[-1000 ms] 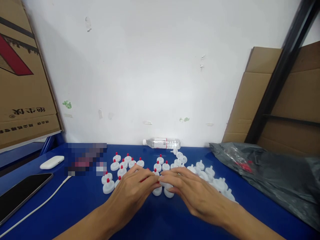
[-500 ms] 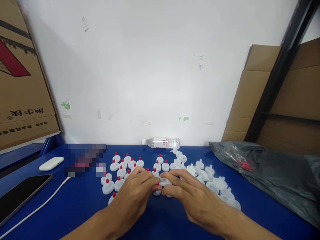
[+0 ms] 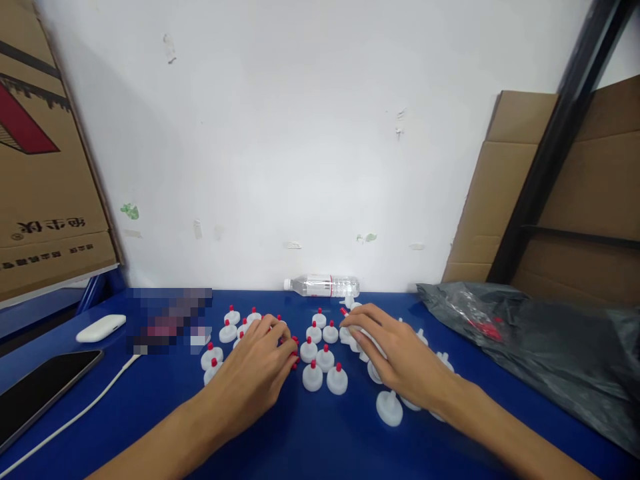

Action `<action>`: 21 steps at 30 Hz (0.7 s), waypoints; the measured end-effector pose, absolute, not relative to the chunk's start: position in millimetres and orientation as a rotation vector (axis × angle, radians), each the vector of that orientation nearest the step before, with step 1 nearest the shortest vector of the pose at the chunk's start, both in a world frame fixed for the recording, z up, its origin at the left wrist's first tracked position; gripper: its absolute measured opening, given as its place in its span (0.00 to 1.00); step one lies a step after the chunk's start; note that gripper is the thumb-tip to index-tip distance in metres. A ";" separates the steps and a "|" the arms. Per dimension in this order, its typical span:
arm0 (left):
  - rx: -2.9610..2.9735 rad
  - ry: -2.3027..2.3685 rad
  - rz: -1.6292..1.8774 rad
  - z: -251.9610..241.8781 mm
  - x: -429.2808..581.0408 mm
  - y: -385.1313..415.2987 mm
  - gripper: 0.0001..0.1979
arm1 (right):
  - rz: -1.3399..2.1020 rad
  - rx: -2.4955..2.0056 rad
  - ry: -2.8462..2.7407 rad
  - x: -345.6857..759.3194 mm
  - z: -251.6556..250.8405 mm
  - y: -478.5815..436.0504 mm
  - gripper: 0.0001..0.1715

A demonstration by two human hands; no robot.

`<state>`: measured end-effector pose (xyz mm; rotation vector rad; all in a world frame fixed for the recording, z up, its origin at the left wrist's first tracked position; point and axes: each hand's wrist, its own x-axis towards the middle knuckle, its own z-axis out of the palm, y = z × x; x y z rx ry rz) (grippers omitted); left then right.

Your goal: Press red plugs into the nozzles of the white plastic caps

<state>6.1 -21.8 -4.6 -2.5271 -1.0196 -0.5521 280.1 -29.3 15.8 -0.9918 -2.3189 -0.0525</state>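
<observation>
My left hand is closed, its fingers curled down among small red caps; its fingertips pinch at one, partly hidden. My right hand grips a white nozzle lid tipped with a red cap, most of the lid covered by the fingers. It hangs over the group of bare white nozzle lids on the right. Between my hands stand several upright white lids with red caps. More capped lids lie around and behind my left hand.
A clear plastic bottle lies against the wall. At left are a phone, a white case, a white cable and a cardboard box. A grey plastic bag covers the right of the blue table.
My hands, together at the middle over one lid, have come apart. The right moved right and back with a red-tipped lid; the left moved left to the loose red caps.
</observation>
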 end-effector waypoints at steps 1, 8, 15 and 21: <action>-2.537 -1.012 -0.536 -4.6 6.1 -22.7 0.09 | -0.075 -1.004 -2.331 282.0 14.9 -27.0 0.18; -2.593 -1.087 -0.453 -13.8 7.8 -25.9 0.05 | 0.043 -0.945 -2.578 286.4 11.4 -21.3 0.23; -2.547 -1.002 -0.454 -27.4 2.6 -15.2 0.09 | -0.056 -0.988 -2.509 287.5 20.4 -20.7 0.19; -2.553 -1.015 -0.430 -22.8 4.5 -17.2 0.09 | -0.257 -1.122 -2.480 295.1 13.1 -13.0 0.14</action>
